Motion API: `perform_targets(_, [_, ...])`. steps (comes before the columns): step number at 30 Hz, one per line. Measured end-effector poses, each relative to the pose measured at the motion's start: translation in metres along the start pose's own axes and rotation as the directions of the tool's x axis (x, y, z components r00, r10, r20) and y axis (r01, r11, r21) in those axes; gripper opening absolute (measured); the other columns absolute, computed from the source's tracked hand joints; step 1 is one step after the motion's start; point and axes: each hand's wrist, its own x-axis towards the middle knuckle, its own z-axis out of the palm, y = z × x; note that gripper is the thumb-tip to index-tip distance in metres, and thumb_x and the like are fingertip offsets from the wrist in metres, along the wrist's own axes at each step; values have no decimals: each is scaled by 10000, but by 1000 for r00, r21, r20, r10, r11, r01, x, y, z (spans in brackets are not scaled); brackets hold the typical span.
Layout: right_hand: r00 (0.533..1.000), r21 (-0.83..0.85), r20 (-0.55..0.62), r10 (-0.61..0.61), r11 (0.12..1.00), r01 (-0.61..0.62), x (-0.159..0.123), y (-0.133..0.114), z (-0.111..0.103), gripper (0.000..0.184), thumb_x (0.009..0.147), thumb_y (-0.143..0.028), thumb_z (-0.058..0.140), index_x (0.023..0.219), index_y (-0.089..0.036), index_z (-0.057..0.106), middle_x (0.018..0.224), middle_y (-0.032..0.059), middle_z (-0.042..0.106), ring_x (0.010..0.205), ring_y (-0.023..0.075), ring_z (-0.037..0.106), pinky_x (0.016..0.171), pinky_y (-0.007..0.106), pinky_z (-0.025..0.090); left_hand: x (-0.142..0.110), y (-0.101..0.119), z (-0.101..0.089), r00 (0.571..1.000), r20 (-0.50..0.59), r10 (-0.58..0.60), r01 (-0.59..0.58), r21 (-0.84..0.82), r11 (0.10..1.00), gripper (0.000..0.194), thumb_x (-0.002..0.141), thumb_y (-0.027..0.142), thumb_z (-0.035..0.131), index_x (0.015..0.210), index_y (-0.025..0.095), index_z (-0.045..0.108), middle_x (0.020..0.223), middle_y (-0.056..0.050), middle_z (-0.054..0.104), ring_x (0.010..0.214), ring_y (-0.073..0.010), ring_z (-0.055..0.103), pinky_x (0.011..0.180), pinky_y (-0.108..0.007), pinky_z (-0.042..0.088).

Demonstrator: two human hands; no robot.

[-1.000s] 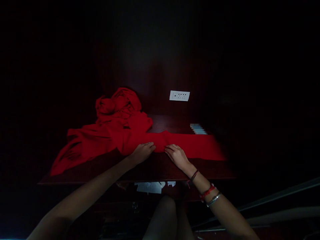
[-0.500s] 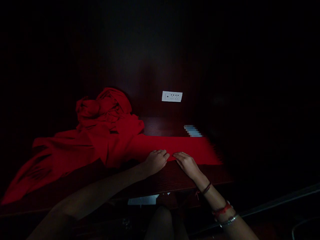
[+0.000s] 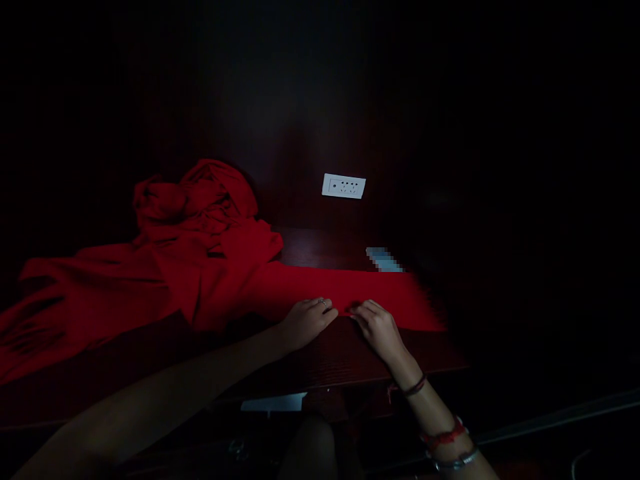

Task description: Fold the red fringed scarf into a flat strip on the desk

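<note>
A long red scarf (image 3: pixel 210 280) lies across a dark wooden table (image 3: pixel 320 360), bunched in a heap at the back left and spread flat toward the right, where its fringed end (image 3: pixel 425 307) lies. My left hand (image 3: pixel 307 319) rests at the scarf's near edge with its fingers curled on the cloth; a ring shows on one finger. My right hand (image 3: pixel 377 325) is right beside it, fingertips pinching the same near edge. Both wrists lie over the table's front part. Bracelets circle my right wrist.
A white wall socket (image 3: pixel 343 186) sits on the dark panel behind the table. A small pale object (image 3: pixel 383 259) lies at the back right of the tabletop. White paper (image 3: pixel 273 403) shows below the table's front edge. The surroundings are very dark.
Both hands have slid a little nearer along the scarf's near edge and stayed together. The view has shifted, so the scarf's left part now reaches the frame's left edge.
</note>
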Motion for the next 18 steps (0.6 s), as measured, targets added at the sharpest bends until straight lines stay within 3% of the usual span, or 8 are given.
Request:
perform_targets(4, [1000,-20,12,-1,1000,1,0,3,-5,195,802,-224,459,942,-161,579,858,59,588,805,166,514,747,280,422,-1,-2,-1,999,-2,-51,51,-26,998,180,851,154,332,891,177,506,913,-24,516,857,-148,483,722,-240,386])
perform_targets(8, [999,-118,37,-15,993,19,-2,8,-8,169,802,-192,451,833,-157,613,745,52,587,710,163,513,677,273,427,-2,-4,4,997,-29,-69,69,-9,998,149,841,150,350,874,177,492,890,-22,506,814,-142,490,693,-234,395])
perform_targets(13, [998,-181,50,-33,983,42,-1,5,-6,166,797,-188,457,807,-157,619,697,47,576,670,162,505,638,265,425,3,1,7,997,-72,-41,41,5,999,150,851,271,368,891,191,488,907,-24,500,841,-150,488,704,-244,402])
perform_targets(18, [999,-165,44,-18,986,25,-4,9,-12,207,805,-247,454,938,-163,590,813,56,596,762,165,519,725,284,421,4,1,6,999,-45,-4,5,23,1000,150,854,194,347,841,184,496,877,-20,518,800,-141,508,667,-238,415])
